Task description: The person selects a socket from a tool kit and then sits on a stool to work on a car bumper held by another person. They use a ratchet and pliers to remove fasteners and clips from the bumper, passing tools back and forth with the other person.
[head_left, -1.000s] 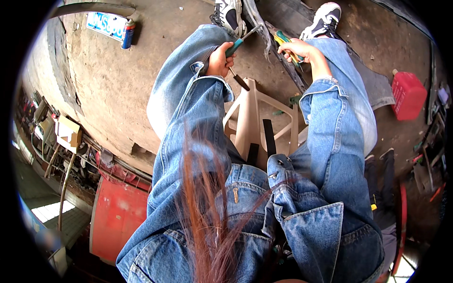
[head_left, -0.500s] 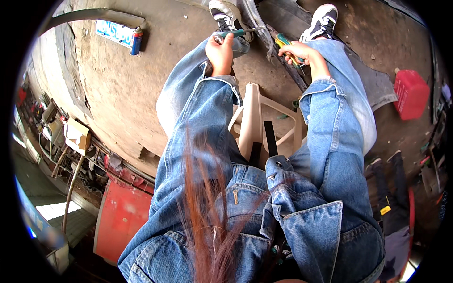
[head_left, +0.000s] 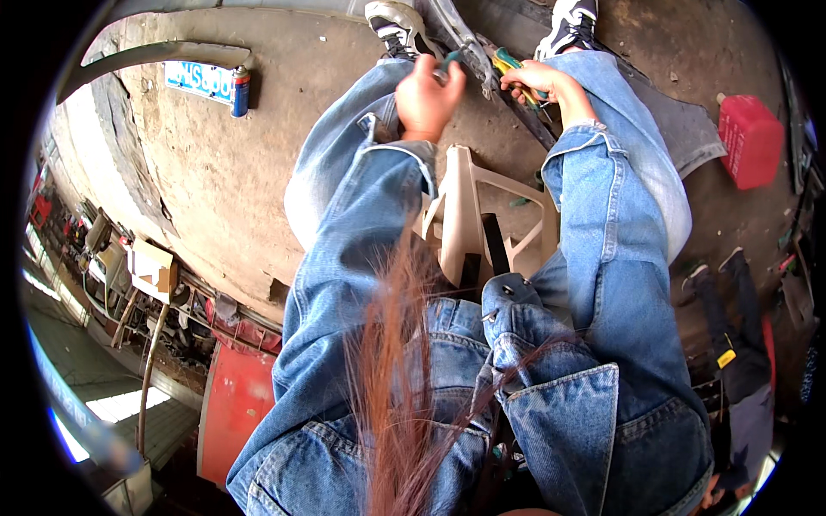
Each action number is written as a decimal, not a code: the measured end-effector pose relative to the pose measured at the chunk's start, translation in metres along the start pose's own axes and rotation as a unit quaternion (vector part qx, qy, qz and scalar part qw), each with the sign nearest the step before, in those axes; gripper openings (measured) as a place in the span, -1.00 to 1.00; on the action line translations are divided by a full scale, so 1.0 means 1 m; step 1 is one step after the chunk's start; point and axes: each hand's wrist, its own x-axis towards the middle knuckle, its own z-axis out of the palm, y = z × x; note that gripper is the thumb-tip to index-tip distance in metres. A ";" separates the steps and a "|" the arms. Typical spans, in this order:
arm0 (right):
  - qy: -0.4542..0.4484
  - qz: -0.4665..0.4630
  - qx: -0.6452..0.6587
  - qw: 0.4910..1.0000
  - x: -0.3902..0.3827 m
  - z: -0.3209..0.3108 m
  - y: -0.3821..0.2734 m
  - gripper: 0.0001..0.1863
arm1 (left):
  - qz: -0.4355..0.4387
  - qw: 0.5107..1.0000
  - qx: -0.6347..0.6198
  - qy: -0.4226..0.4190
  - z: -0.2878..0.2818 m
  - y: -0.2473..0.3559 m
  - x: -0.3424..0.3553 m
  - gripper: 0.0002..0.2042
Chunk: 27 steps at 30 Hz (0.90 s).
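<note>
My left hand point(head_left: 428, 100) is closed round a green-handled screwdriver point(head_left: 450, 60), whose shaft I cannot make out. The back of that hand is turned up, beside a long, battered grey trim strip point(head_left: 454, 27) lying between my feet. My right hand point(head_left: 545, 81) grips pliers with green and yellow handles point(head_left: 505, 60) at the strip's right side. The pliers' jaws are hard to see against the strip.
A beige plastic stool point(head_left: 459, 206) stands between my legs. Left on the floor are a blue spray can point(head_left: 240, 93), a licence plate point(head_left: 200, 79) and a curved dark strip point(head_left: 163, 55). Right are a grey panel point(head_left: 680, 129), a red jug point(head_left: 750, 142) and another person point(head_left: 731, 344).
My left hand has turned its back upward and moved right with the screwdriver, whose shaft showed before. My right hand keeps the pliers, shifted slightly left. The view has tilted a little.
</note>
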 end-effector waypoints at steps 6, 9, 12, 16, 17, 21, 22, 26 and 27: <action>0.007 0.017 0.007 1.000 -0.001 -0.004 0.001 -0.76 | -0.091 0.995 0.042 0.017 0.001 0.020 0.027 -0.64; -0.016 0.017 -0.029 0.999 -0.008 -0.008 -0.006 -0.75 | -0.142 0.987 0.071 -0.030 -0.003 0.021 0.063 -0.60; -0.050 0.037 0.061 0.996 -0.005 -0.005 -0.006 -0.77 | -0.134 0.986 0.087 -0.049 -0.006 0.003 0.089 -0.57; -0.059 0.042 0.051 0.996 -0.003 -0.006 -0.010 -0.78 | -0.016 0.989 0.107 -0.101 -0.010 -0.006 0.107 -0.62; -0.045 0.032 0.027 0.998 -0.007 -0.002 -0.013 -0.78 | 0.030 0.987 0.106 -0.113 -0.012 -0.004 0.108 -0.63; -0.047 0.032 0.021 0.998 -0.002 -0.004 -0.010 -0.77 | 0.246 0.950 0.077 -0.173 -0.021 0.005 0.122 -0.79; -0.053 0.035 0.032 0.997 -0.001 -0.005 -0.008 -0.77 | 0.242 0.952 0.075 -0.173 -0.021 0.002 0.124 -0.78; -0.056 0.028 0.065 0.996 0.013 -0.005 0.008 -0.75 | -0.004 0.993 0.085 -0.085 -0.006 -0.043 0.114 -0.57; -0.058 0.027 0.062 0.996 0.013 -0.005 0.007 -0.75 | -0.088 0.990 0.093 -0.060 -0.001 -0.067 0.112 -0.48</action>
